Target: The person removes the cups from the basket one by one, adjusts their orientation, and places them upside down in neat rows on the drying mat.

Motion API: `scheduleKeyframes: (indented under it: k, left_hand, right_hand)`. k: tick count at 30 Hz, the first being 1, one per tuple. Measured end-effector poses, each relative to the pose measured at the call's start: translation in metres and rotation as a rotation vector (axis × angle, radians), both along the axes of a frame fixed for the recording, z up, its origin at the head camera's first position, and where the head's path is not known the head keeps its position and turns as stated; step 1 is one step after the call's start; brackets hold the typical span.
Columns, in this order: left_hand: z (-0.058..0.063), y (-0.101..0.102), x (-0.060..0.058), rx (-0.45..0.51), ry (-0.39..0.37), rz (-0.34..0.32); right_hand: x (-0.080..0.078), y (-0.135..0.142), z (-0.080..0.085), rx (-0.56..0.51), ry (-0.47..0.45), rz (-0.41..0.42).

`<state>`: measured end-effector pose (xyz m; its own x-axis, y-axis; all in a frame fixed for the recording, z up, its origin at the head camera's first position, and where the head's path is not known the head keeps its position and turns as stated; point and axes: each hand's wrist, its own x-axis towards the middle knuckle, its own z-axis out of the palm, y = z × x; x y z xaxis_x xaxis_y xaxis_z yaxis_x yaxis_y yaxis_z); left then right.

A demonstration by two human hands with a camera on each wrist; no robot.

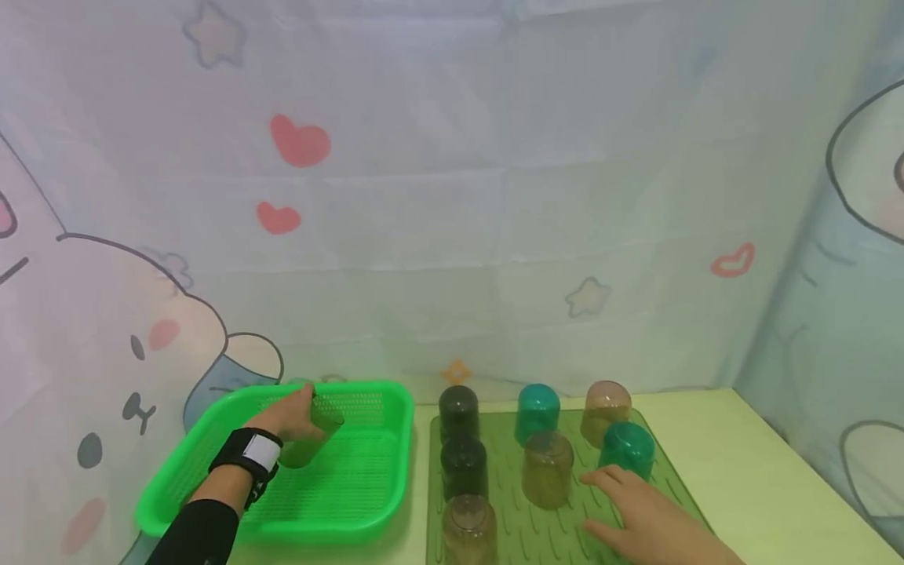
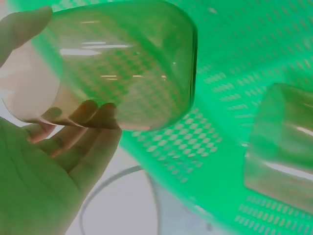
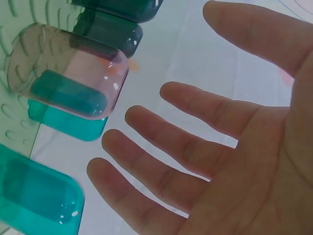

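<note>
Over the green basket (image 1: 406, 471), my left hand (image 1: 291, 416) holds a clear pinkish-brown cup (image 2: 122, 68) by its sides, thumb on one side and fingers on the other. A second clear brownish cup (image 2: 286, 147) lies inside the basket, partly cut off in the left wrist view. My right hand (image 1: 646, 514) hovers over the right part of the green mat (image 1: 501, 471) with its fingers spread and nothing in them. Just beyond it stands a teal cup (image 1: 627, 449), and to its left a brownish cup (image 1: 547, 471); both look upside down.
Also on the mat are two dark grey cups (image 1: 462, 467), a clear brownish cup (image 1: 469, 530) at the front, a blue cup (image 1: 537, 412) and a pinkish cup (image 1: 606, 408) at the back. A patterned cloth (image 1: 424, 196) hangs behind the pale yellow table (image 1: 741, 471).
</note>
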<state>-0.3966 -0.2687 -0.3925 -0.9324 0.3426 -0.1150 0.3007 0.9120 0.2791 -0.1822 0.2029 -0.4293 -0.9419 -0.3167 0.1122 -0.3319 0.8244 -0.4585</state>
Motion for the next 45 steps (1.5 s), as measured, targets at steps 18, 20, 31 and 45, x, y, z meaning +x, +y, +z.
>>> scheduleKeyframes:
  k: [18,20,31,45]
  left_hand:
    - [0.026,0.047,0.061,0.412,0.241,-0.056]
    - [0.027,0.055,0.070,0.478,0.249,-0.061]
    - [0.024,0.113,0.109,0.906,0.118,-0.167]
    - [0.002,0.189,0.133,1.407,-0.084,-0.268]
  right_hand:
    - [-0.014,-0.014,0.014,-0.065,0.069,-0.065]
    - [-0.014,-0.018,0.017,-0.094,0.056,-0.080]
    - [-0.017,-0.035,0.024,-0.232,0.069,-0.009]
    - [-0.021,-0.054,0.018,-0.421,0.176,0.030]
